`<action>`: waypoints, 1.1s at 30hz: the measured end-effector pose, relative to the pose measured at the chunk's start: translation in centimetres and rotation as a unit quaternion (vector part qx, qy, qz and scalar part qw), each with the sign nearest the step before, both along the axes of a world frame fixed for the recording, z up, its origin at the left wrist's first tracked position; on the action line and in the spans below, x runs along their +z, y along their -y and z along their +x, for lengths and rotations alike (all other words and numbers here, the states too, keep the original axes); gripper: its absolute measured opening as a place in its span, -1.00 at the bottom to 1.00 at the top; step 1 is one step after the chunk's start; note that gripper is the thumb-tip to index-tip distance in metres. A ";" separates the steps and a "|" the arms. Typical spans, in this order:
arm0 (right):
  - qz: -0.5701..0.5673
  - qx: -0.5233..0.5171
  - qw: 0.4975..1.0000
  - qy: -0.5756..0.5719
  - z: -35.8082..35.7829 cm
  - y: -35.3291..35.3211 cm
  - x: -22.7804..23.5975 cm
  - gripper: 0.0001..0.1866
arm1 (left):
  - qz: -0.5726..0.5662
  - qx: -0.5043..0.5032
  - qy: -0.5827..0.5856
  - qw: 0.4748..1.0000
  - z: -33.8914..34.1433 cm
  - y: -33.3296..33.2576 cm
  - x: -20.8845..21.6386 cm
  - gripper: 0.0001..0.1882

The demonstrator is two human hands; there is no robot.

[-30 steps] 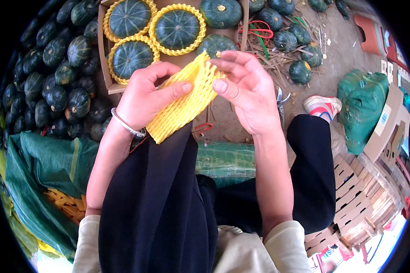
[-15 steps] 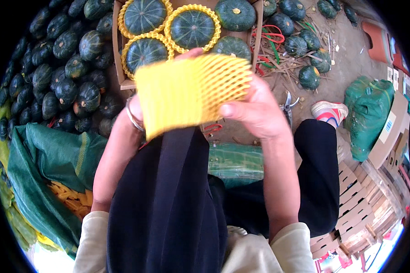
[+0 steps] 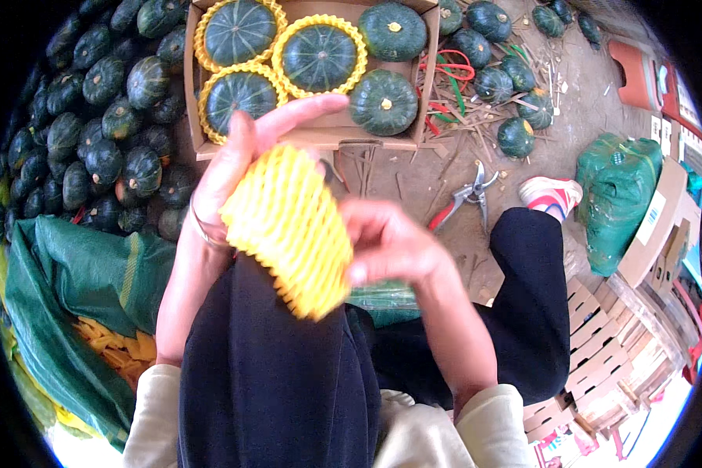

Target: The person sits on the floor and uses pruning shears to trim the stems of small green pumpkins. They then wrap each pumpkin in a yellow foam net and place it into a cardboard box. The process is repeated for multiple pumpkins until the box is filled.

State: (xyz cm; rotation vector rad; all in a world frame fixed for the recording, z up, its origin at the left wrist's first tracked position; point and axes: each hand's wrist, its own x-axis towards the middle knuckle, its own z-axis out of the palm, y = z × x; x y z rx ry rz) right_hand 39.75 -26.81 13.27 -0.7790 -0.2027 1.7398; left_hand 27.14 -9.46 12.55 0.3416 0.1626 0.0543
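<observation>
A yellow foam net sleeve [image 3: 292,230], somewhat blurred, hangs slantwise between my hands above my dark-trousered knee. My right hand [image 3: 390,242] pinches its right side between thumb and fingers. At its upper left is my left hand [image 3: 238,160], thumb up and one finger stretched out to the right; the net lies against this hand and hides its other fingers. Just beyond stands an open cardboard box [image 3: 335,139]. In it, three green pumpkins [image 3: 319,54] wear yellow net sleeves, and two bare pumpkins [image 3: 384,102] sit on the right.
A large heap of pumpkins [image 3: 101,160] fills the left. Red-handled pruning shears [image 3: 464,199] lie on the floor, with loose pumpkins [image 3: 515,137] and cut stems farther off. A green sack [image 3: 93,265] holding yellow pieces is at left; a green bundle [image 3: 620,195] stands at right.
The net has swung down from nearly level to a slant. My right hand has moved down and left with it; my left thumb and one finger now show stretched out.
</observation>
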 end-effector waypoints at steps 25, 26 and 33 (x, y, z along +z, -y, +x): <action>-0.104 -0.147 0.939 0.291 3.8 -5.3 -1.1 -0.71 | -0.175 0.123 -0.178 0.961 0.2 1.0 -1.0 -0.51; -0.100 -0.144 0.941 0.289 3.5 -5.3 -0.8 -0.71 | -0.216 0.123 -0.141 0.958 -0.9 1.8 -2.6 -0.46; 0.005 -0.099 0.905 0.414 2.2 -3.6 0.4 -0.17 | 0.115 0.161 -0.186 0.962 0.1 2.4 -1.7 -0.18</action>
